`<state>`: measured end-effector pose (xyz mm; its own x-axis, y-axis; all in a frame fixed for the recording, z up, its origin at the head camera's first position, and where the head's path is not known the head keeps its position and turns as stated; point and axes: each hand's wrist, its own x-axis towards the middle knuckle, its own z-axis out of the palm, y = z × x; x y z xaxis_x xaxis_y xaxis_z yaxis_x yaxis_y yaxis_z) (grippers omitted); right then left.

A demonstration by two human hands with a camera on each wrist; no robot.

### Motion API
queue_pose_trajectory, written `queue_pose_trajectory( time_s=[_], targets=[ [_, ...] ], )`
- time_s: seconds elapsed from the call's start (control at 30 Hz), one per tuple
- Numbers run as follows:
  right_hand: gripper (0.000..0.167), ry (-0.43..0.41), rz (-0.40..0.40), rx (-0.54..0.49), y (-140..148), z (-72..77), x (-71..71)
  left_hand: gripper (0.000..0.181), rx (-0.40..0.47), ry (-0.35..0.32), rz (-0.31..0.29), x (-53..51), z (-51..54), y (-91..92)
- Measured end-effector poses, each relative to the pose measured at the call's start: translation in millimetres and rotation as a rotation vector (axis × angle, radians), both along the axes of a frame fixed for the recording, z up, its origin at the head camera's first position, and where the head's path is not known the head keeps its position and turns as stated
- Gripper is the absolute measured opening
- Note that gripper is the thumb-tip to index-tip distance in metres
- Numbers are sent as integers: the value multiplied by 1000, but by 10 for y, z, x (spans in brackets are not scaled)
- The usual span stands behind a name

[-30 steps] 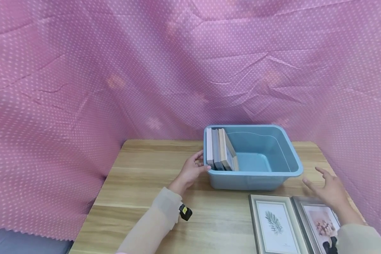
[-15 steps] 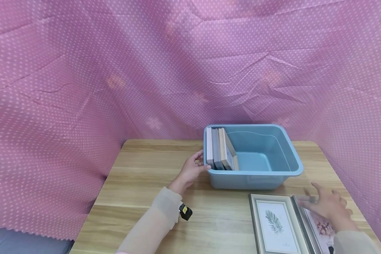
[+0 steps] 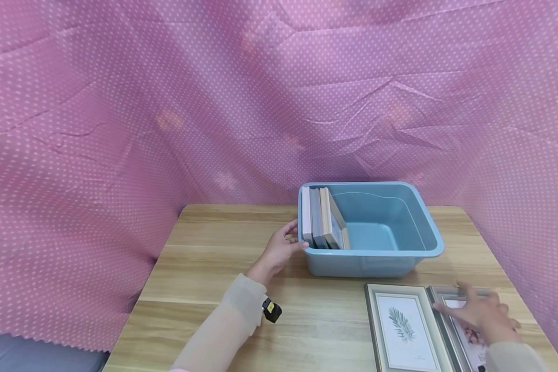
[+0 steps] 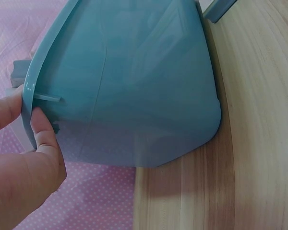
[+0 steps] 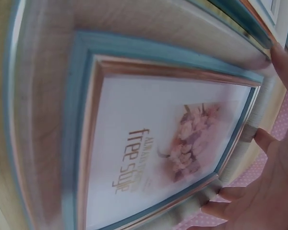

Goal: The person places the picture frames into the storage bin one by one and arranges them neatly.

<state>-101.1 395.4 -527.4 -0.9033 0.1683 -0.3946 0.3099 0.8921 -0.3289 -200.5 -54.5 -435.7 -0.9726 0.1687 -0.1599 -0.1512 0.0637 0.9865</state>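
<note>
Right hand (image 3: 485, 314) lowered onto flower frame (image 5: 158, 139), fingers spread; left hand (image 3: 278, 252) pinches tub (image 3: 362, 266).

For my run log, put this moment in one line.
left hand: grips tub | right hand: spread over flower picture | leaf picture: flat on table | frames: inside tub, left end

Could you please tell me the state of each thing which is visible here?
Blue bin, upright, partly filled
Frame-like items, standing on edge inside
Leaf frame, flat, face up
Flower frame, face up, partly covered
Left hand, pinching bin rim
Right hand, fingers spread over flower frame
Pink cloth, hanging, wrinkled
</note>
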Motion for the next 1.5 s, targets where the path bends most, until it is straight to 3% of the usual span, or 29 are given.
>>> queue_pose_trajectory(
  time_s=[0.1, 0.17, 0.3, 0.73, 0.9, 1.17, 1.5],
  targets=[
    [115, -16, -20, -7, -14, -14, 30, 70, -8, 2, 7, 27, 2, 0],
    [116, -30, -35, -8, -29, -10, 41, 70, -3, -4, 16, -2, -75, -6],
    [119, -59, -61, -4, -46, -10, 47, 70, 1, -6, 17, 30, -62, -14],
    [120, -88, -32, 14, -27, -62, 62, 70, -8, -20, 13, 98, -26, -32],
    [122, -89, -59, -26, -29, -80, 80, 70, -8, -23, 15, 117, -19, -30],
    [123, -57, -74, -38, -29, -98, 76, 69, -12, -20, 18, 106, -26, -35],
    [120, 57, -37, -8, 24, -173, -2, 69, -10, -14, 12, 78, -17, -33]
  ],
)
